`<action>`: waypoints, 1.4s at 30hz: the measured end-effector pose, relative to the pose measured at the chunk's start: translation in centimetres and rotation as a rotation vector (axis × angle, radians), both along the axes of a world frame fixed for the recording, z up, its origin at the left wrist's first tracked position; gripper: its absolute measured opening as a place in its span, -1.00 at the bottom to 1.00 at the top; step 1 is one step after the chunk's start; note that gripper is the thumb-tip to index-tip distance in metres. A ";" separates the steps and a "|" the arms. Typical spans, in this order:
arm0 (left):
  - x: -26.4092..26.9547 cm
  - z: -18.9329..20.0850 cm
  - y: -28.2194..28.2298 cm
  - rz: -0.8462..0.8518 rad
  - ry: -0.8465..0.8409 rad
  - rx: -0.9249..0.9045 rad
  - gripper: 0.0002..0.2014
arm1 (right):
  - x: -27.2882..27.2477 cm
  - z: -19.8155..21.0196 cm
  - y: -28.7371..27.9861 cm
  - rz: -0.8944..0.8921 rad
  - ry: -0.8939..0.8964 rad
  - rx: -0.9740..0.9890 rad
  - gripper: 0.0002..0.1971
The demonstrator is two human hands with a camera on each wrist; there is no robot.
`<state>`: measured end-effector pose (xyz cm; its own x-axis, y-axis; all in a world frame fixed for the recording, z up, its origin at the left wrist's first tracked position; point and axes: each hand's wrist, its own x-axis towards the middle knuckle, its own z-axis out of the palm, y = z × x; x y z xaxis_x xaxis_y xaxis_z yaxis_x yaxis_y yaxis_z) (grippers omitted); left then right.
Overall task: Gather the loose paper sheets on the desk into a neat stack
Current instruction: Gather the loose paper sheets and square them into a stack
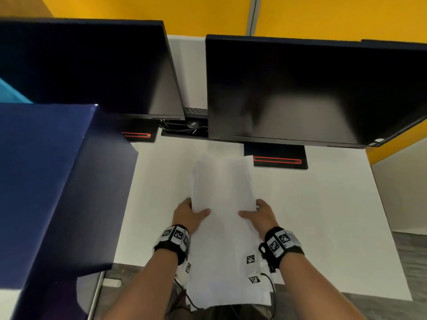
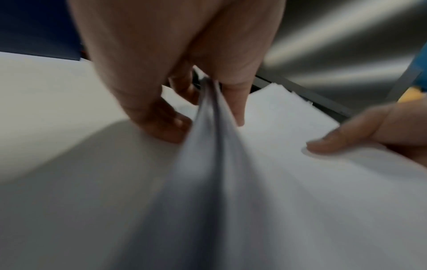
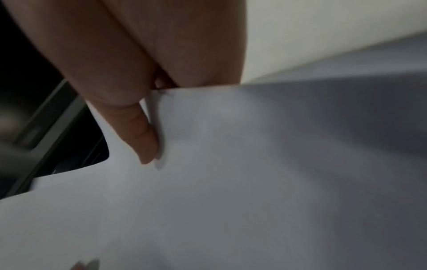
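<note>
1 bundle of white paper sheets (image 1: 223, 204) is held at the centre of the head view by 2 hands, above the white desk (image 1: 323, 204). The number of sheets cannot be told; their near edges at the bottom centre are uneven and stepped. The left hand (image 1: 188, 213) grips the bundle's left edge, with the thumb laid across the top sheet and the fingers tucked out of sight beneath. The right hand (image 1: 261, 214) grips the right edge in the same way, thumb on top. In the left wrist view the layered paper edge is seen pinched between the left thumb and the fingers (image 2: 161, 126) curled under it; the picture is blurred. In the right wrist view only the right thumb (image 3: 141, 131) lying on the paper is plain.

2 black wristbands are worn, 1 on each wrist, each covered with black-and-white square code markers. 3 more such markers are seen at the bottom centre beside the paper. No words can be read.

2 dark monitors (image 1: 300, 93) fill the upper half of the frame, each on a black base with a red line. 1 dark blue panel (image 1: 57, 181) occupies the left side. A yellow wall (image 1: 323, 15) runs along the top.
</note>
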<state>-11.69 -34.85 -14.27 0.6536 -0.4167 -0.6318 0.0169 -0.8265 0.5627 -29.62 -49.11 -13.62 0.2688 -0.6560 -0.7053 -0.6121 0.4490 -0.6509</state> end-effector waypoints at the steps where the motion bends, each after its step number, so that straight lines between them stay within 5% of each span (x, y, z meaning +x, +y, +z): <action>1: 0.0 -0.3 0.2 0.015 0.051 -0.057 -0.31 | -0.5 -0.2 0.2 -0.051 -0.035 0.064 -0.14; 3: 0.0 0.1 0.7 0.017 0.117 -0.097 -0.42 | -1.4 -0.1 0.5 -0.052 -0.086 0.124 -0.05; 6: -0.7 0.5 1.5 -0.005 0.046 -0.128 -0.50 | -2.6 0.7 0.9 -0.012 -0.152 0.084 -0.52; 9: -1.4 1.0 2.1 -0.011 -0.067 -0.214 -0.40 | -3.6 2.2 1.0 -0.020 -0.259 0.018 -0.70; 13: -1.5 3.6 2.6 0.235 0.265 -0.563 -0.24 | -4.7 5.6 1.0 0.078 -0.413 -0.042 -0.66; 16: -1.2 6.7 2.3 0.137 0.327 -0.621 -0.29 | -5.0 8.9 0.7 0.093 -0.468 -0.125 -0.70; 23: -2.1 15.1 -1.0 0.113 0.035 -0.829 -0.72 | -4.5 15.9 -0.4 -0.023 -0.552 -0.559 -0.78; 27: -2.9 18.1 -2.6 0.058 -0.042 -0.991 -0.65 | -4.6 18.3 -0.7 -0.082 -0.635 -0.699 -0.77; 35: -2.7 14.2 -3.1 -0.015 0.029 -0.811 -0.65 | -5.7 14.3 -1.7 -0.024 -0.565 -0.510 -0.70; 42: -2.5 15.5 -3.9 -0.029 -0.023 -0.866 -0.72 | -5.6 15.0 -1.9 -0.121 -0.608 -0.615 -0.67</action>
<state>-14.18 -38.72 1.20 0.6442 -0.7615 -0.0708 -0.0168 -0.1066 0.9942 -35.24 -51.00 1.40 0.3877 -0.9214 0.0263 -0.0506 -0.0498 -0.9975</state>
